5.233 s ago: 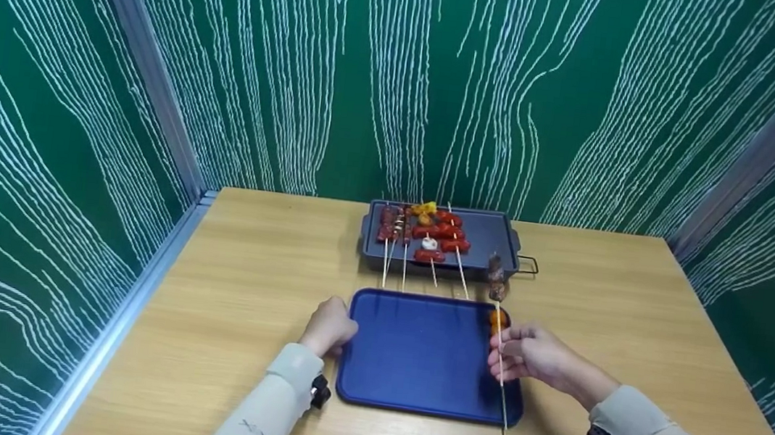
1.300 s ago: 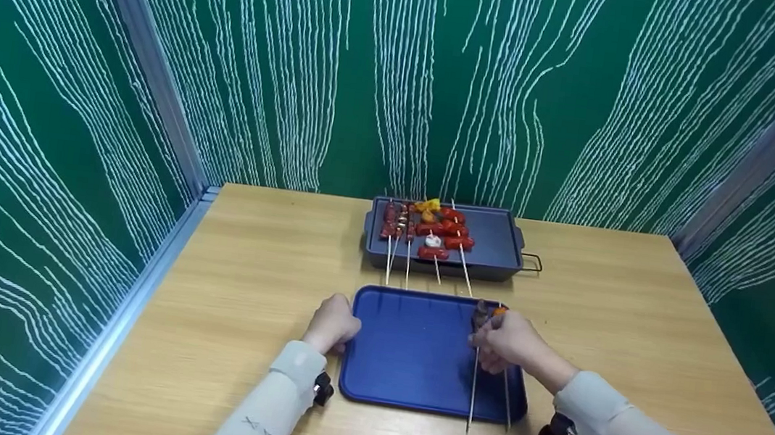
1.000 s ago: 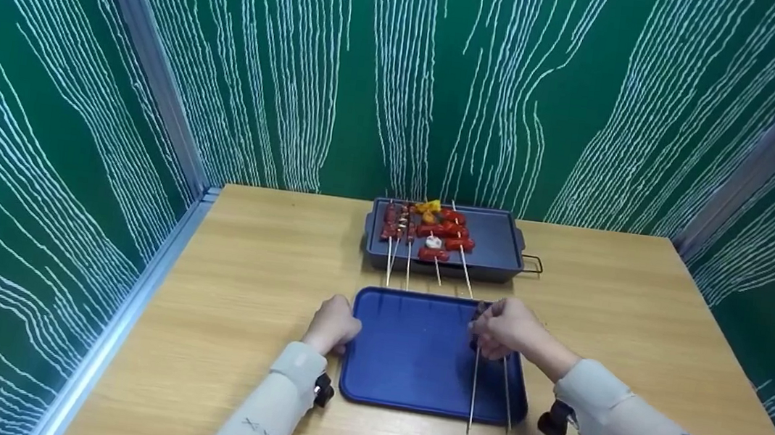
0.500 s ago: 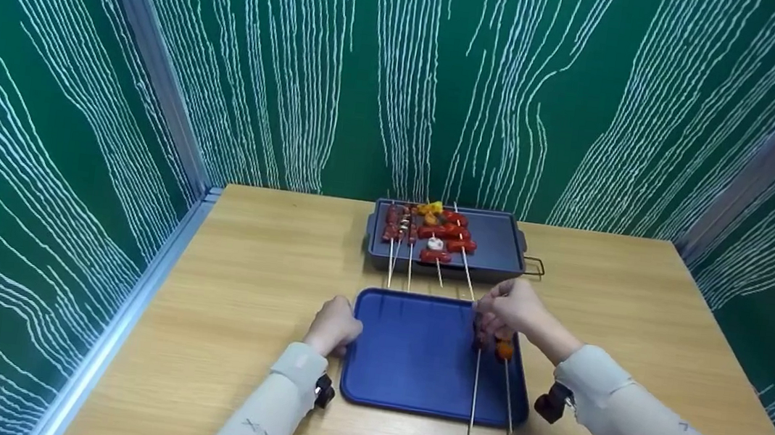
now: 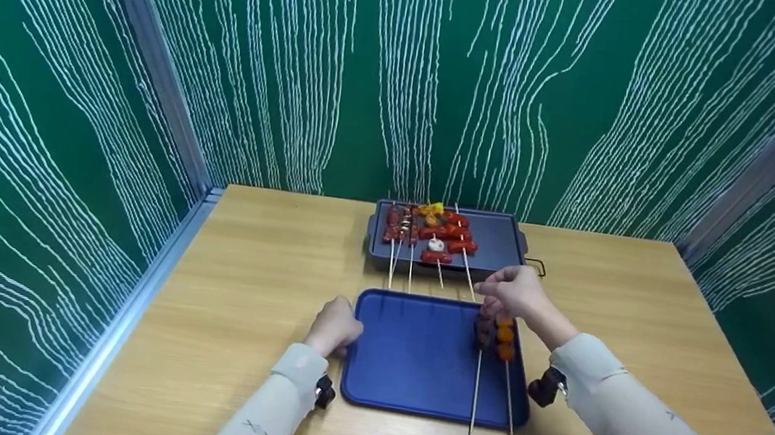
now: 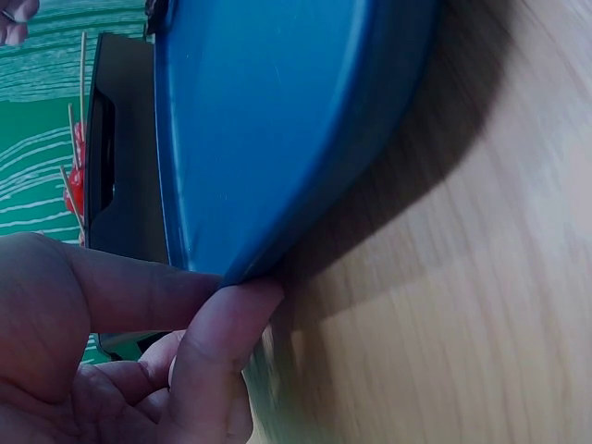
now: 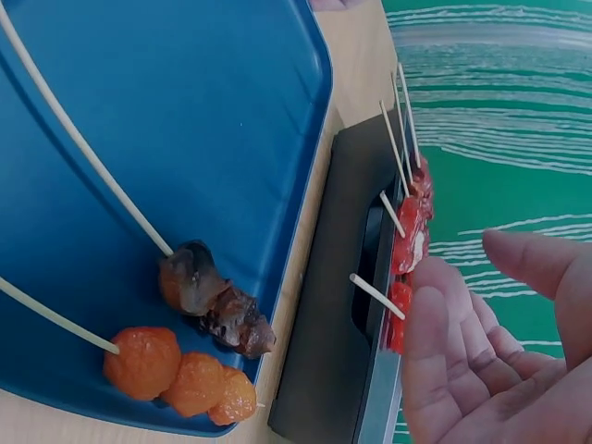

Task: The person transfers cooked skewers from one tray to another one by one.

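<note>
At the left rim of the blue tray (image 5: 411,359), my left hand (image 5: 333,326) pinches the edge; the left wrist view shows the thumb and a finger on the rim. My right hand (image 5: 516,293) hovers past the tray's far right corner, thumb and fingers apart, holding nothing in the right wrist view. Below it a skewer of dark meat (image 7: 215,298) lies on the tray. Beside that lies a skewer of orange balls (image 7: 180,372). Both sticks reach over the tray's near edge. Nearest ahead of the hand is a skewer of red sausage pieces (image 5: 461,245) on the dark griddle.
The dark griddle (image 5: 498,241) with a wire handle (image 5: 536,266) stands behind the tray. Several skewers lie on its left and middle, including dark red meat (image 5: 392,225) and one with a white piece (image 5: 436,246). Green walls enclose the wooden table (image 5: 248,289).
My right hand has lowered the dark meat skewer onto the tray beside the orange one and let it go. It has then moved forward towards the griddle. My left hand stays on the rim.
</note>
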`<state>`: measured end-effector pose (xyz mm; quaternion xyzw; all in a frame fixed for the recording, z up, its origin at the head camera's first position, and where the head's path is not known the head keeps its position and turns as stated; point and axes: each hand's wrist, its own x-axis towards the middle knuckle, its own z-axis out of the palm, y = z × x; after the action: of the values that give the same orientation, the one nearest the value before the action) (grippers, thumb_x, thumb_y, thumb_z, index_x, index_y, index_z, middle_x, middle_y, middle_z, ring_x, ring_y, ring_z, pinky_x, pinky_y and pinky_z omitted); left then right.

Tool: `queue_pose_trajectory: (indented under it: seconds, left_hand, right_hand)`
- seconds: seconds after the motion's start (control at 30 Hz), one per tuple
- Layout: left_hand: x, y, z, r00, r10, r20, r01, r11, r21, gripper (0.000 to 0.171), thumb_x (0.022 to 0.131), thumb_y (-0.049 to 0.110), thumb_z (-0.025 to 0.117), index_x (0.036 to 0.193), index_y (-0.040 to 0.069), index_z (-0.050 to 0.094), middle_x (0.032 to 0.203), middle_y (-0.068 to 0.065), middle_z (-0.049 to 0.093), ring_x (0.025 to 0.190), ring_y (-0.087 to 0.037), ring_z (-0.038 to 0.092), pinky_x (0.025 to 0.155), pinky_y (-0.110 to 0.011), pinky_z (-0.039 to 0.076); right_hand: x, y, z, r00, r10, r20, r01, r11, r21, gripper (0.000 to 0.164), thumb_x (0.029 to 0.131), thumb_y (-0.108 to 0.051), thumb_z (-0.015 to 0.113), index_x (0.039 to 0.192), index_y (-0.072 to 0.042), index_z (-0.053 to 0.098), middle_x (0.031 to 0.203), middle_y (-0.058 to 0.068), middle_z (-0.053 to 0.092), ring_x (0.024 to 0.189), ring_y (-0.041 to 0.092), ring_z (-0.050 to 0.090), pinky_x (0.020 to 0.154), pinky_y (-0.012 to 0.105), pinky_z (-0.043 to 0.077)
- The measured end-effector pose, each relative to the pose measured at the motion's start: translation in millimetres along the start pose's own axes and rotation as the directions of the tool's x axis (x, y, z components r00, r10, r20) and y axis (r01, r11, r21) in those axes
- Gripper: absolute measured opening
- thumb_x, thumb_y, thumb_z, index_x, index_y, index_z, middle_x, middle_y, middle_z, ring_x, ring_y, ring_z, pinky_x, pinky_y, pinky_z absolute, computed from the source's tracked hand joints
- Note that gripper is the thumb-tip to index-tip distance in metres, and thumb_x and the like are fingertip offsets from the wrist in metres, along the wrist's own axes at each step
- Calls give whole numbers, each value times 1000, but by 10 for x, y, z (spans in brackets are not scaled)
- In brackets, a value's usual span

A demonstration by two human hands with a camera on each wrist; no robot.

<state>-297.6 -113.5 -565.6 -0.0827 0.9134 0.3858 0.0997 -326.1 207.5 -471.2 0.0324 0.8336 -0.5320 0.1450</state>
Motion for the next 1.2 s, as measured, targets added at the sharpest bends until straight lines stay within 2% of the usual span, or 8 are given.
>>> queue_pose_trajectory:
  seconds: [0.3,0.47,0.63,0.83,0.97,1.2]
  left_hand:
    - [-8,8,-8,1000,-9,12,9,1000,4,22,85,-4,48,70,12,47,67,-13,61,37,-16,56,33,-27,49]
    - [2,2,-1,1000,-8,13,8,1000,1,19,86,-5,48,73,10,50,69,-14,61,36,-17,56,32,-26,49]
    - [7,-2,1,1000,-1,10,1,1000,-3,23,86,-5,49,71,13,46,67,-10,58,37,-17,57,33,-27,50]
    - [-7,7,-5,1000,-4,4,4,1000,3,18,86,-4,50,75,10,51,73,-13,61,39,-18,57,34,-28,51]
    - [-7,10,-8,1000,-12,5,12,1000,10,15,88,-3,51,78,8,53,77,-16,64,39,-18,57,34,-28,51]
    - [7,2,-11,1000,-19,11,19,999,26,27,89,-3,51,67,13,46,61,-10,59,36,-17,57,33,-26,50]
  right_hand:
    - [123,32,24,998,-33,-51,35,998,44,22,96,-15,79,104,0,64,73,2,67,58,9,68,52,25,62]
    - [202,41,50,998,-15,-66,20,996,87,24,97,-12,79,106,0,62,78,1,65,61,8,66,55,24,64]
    - [270,62,79,996,4,-87,7,992,124,27,97,-12,79,109,0,59,86,3,61,65,9,65,58,23,64]
    - [361,136,118,995,16,-100,1,985,170,27,97,-10,78,111,0,58,85,4,60,67,12,66,58,23,64]
    - [405,186,158,995,28,-91,-8,978,207,29,97,-9,77,115,3,57,84,3,64,68,12,69,62,25,67]
    - [464,244,238,997,65,-36,-52,957,285,27,100,-10,74,114,4,55,78,0,65,67,9,67,65,26,68]
